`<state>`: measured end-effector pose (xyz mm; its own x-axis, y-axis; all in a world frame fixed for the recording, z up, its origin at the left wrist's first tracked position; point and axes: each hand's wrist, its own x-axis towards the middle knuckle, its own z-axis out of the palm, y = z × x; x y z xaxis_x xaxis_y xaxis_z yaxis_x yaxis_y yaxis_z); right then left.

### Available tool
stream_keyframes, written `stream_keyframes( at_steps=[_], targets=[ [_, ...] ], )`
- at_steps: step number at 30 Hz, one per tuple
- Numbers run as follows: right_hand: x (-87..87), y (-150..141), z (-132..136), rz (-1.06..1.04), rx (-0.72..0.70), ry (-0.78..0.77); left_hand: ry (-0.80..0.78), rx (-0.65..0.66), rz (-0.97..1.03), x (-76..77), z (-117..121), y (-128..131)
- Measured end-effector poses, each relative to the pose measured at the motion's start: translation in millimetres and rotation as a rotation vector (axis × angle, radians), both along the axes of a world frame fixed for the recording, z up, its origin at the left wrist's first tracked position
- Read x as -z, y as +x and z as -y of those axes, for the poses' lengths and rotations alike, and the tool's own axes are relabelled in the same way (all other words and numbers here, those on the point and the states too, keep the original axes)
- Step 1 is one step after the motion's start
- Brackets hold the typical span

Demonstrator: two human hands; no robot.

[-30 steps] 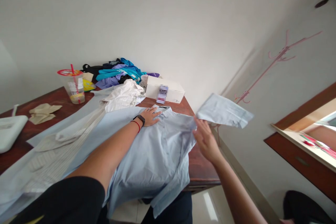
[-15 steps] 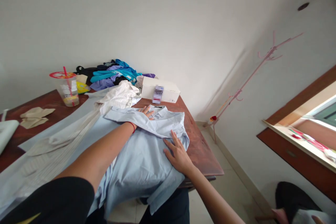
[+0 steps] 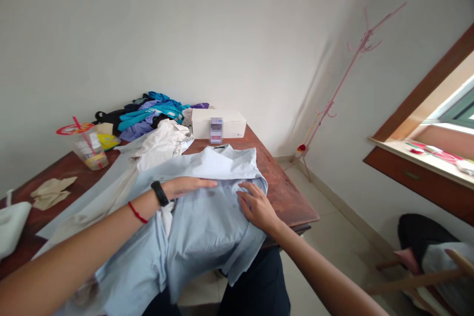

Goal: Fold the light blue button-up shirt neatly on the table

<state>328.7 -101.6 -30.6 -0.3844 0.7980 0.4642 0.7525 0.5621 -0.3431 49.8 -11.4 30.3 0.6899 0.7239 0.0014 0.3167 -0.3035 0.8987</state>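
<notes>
A light blue collared shirt point(image 3: 207, 227) lies on the dark red-brown table point(image 3: 289, 192), its lower part hanging over the front edge. One side is folded across, leaving a crease below the collar. My left hand point(image 3: 187, 185), with a black band and a red string at the wrist, lies along that crease, fingers outstretched. On the right part of the shirt rests my right hand point(image 3: 255, 205), fingers spread and slightly bent. Neither hand grips the cloth. To the left of the shirt lies a whitish striped garment point(image 3: 163, 143).
A white box point(image 3: 237, 126) stands at the back, a small blurred package point(image 3: 216, 131) before it. Piled clothes point(image 3: 155, 113), a plastic cup with a straw point(image 3: 91, 150) and a beige cloth point(image 3: 54, 191) are to the left. A pink coat rack point(image 3: 342, 81) leans near the corner.
My left hand has come back from near the collar to the crease, and its wrist band now shows. My right hand stays on the shirt's right part. The view has shifted a little.
</notes>
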Motion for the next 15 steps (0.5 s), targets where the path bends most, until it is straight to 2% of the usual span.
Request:
stream_keyframes(
  at_steps=[2,4,7,9,11,15],
  targets=[
    [-8.1,-4.8,0.8,0.050,-0.126,-0.049,-0.235,0.001,0.197,-10.1,10.9,12.6],
    [-11.8,-11.2,-6.5,0.096,-0.177,-0.114,-0.291,-0.076,0.464,-19.8,19.6,33.0],
    [-7.6,-18.5,-33.8,0.103,-0.073,-0.204,-0.312,-0.173,0.662,-30.5,29.6,66.7],
    [-1.6,-18.3,-58.7,0.071,0.029,-0.242,-0.278,-0.230,0.654,-33.0,34.0,82.2],
    [3.9,-13.6,-84.0,-0.013,0.069,-0.220,-0.170,-0.273,0.584,-31.0,37.0,87.3],
    [13.9,1.2,-125.7,-0.188,0.025,-0.170,0.059,-0.378,0.425,-19.0,44.6,68.2]
  ],
)
